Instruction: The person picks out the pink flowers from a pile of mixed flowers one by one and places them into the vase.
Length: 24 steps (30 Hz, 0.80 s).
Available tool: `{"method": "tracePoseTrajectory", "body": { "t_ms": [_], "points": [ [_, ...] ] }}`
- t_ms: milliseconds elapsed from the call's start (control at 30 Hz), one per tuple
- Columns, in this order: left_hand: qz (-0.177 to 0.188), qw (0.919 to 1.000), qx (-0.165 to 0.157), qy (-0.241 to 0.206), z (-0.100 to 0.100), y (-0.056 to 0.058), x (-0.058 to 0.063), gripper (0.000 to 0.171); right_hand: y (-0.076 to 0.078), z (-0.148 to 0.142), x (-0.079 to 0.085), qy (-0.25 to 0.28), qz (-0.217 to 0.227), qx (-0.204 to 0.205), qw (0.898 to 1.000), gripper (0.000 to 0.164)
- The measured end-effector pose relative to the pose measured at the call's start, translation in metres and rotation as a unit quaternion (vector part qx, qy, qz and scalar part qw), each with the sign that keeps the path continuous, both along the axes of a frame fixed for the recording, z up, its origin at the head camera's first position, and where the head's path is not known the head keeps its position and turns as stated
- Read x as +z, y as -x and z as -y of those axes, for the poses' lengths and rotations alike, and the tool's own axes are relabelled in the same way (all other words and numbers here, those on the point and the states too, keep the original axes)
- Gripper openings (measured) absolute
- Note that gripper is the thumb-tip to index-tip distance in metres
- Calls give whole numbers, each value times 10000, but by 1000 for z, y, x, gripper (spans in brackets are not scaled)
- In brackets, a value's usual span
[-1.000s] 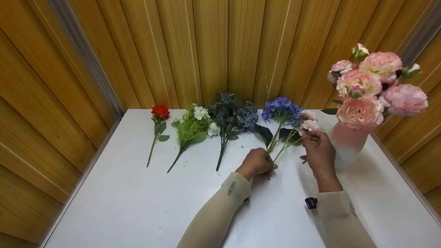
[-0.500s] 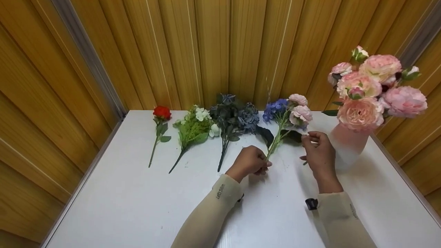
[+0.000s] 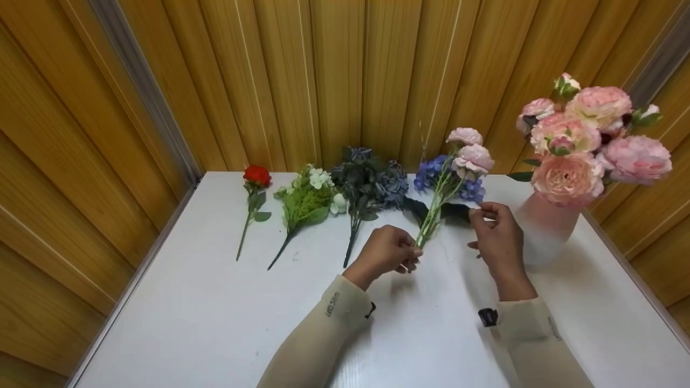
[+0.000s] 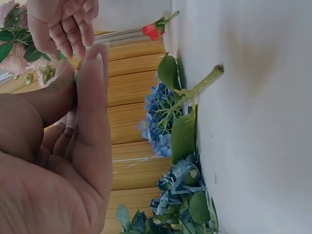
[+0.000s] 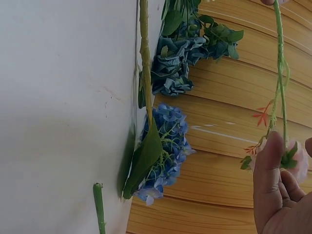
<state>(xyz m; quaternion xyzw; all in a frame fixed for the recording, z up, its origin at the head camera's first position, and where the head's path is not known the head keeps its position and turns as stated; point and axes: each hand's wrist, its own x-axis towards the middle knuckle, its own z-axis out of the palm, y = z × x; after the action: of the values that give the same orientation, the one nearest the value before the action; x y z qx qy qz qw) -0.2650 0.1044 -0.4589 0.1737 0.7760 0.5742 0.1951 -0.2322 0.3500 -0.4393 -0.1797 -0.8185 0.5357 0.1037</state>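
Observation:
My left hand [image 3: 385,250] pinches the lower stems of a pink artificial flower spray [image 3: 471,160] between thumb and forefinger. The spray is raised over the blue hydrangea [image 3: 474,189] lying on the table. Beside it, my right hand [image 3: 498,237] hovers with loosely bent fingers and nothing visible in its grasp. In the right wrist view, the spray's stems [image 5: 280,58] pass behind the right hand's thumb [image 5: 270,161]. The left wrist view shows a red flower [image 4: 153,31] on the table; the right hand mostly covers that spot in the head view.
A pink-and-white vase [image 3: 547,226] with large pink flowers [image 3: 566,178] stands at the right. Along the back of the white table [image 3: 215,323] lie a red rose [image 3: 257,175], a green-and-white bunch [image 3: 304,202] and a dark blue bunch [image 3: 358,178]. A wooden-panelled wall [image 3: 334,81] rises behind.
My left hand has drawn slightly left and up with the pink spray. Its blooms have left the right hand's fingers and swung up in front of the hydrangea. The right hand has barely moved.

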Motion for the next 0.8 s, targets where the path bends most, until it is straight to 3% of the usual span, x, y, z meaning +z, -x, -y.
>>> {"method": "tracePoseTrajectory", "body": {
  "t_ms": [433, 800],
  "points": [
    [-7, 9990, -171, -422, 8, -7, 14, 11, -1, 8, 9, -69, -238, 96, 9996, 63],
    [-49, 9981, -261, -550, 10, -11, 24, 11, -4, 18, 19, 36, -359, 409, 9985, 62]
  ]
}}
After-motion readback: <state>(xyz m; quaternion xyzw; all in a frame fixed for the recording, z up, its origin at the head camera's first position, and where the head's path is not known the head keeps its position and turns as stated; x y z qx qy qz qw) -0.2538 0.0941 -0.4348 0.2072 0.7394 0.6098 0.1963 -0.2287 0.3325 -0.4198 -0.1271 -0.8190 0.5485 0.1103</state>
